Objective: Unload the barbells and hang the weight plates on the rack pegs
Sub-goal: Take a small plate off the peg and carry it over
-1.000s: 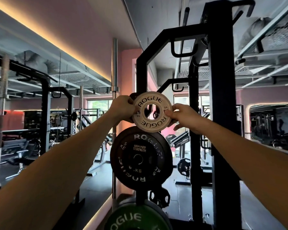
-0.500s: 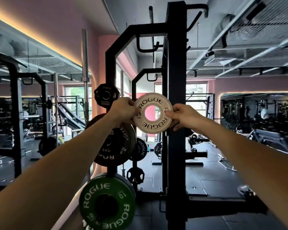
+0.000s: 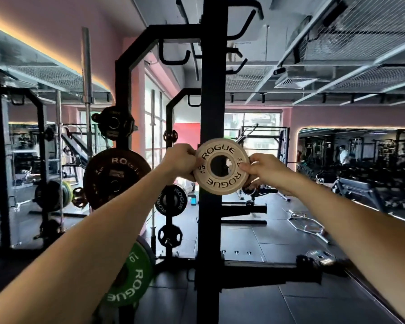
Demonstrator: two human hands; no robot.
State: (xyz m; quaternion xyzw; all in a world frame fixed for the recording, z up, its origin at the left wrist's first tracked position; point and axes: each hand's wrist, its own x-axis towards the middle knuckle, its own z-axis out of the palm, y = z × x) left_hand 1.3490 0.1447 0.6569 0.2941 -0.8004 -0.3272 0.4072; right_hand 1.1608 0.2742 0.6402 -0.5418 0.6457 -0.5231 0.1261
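Two hands, left (image 3: 181, 161) and right (image 3: 263, 168), pinch the white plate (image 3: 221, 166) before the rack upright (image 3: 212, 101).

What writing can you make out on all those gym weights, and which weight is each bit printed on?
"ROGUE", twice, and "0.5 KG": small white plate, held by the left hand and right hand.
"ROGUE" and "10": green plate low on the rack.
"ROGUE", twice: small black plate.
"ROG...", rest blurred, and "5": large black plate; its centre label is unreadable.
Small print at the white plate's right edge: too blurred.

two hands (image 3: 180, 161), seven weight plates (image 3: 221, 166)
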